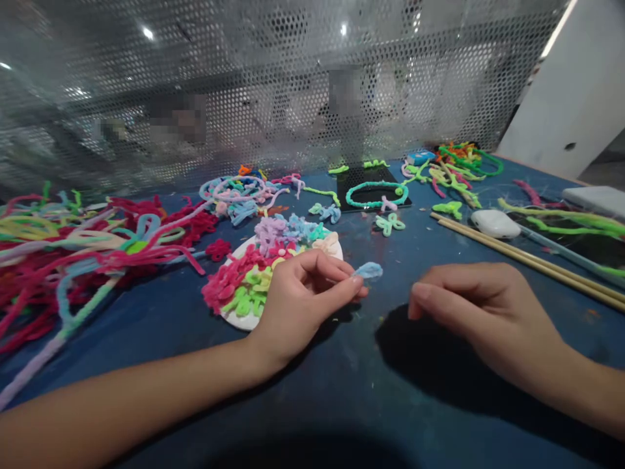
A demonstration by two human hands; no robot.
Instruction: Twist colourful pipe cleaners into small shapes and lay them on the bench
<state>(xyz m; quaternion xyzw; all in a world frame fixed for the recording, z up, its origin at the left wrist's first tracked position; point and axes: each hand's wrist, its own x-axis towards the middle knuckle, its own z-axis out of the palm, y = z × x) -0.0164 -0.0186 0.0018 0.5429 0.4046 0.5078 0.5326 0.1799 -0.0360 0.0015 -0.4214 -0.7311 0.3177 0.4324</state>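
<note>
My left hand [312, 286] pinches a small light blue pipe cleaner loop [370, 270] between thumb and forefinger, its rounded end sticking out to the right. A short gap away, my right hand [473, 312] hovers over the table with its fingers curled and thumb against the forefinger; nothing shows between them. Behind my left hand is a white plate [243, 322], partly hidden by it and heaped with small bent pipe cleaner pieces [273, 247] in red, green, lilac, blue and cream. A pale green looped piece [390, 225] lies beyond the hands.
A tangle of pipe cleaners [122, 254] covers the left side. A turquoise ring [361, 194] lies on a black panel [374, 174] at the back. Two wooden sticks [527, 257], a white earphone case [495, 223] and more pipe cleaners [463, 166] are at right. Perforated metal [273, 85] stands behind.
</note>
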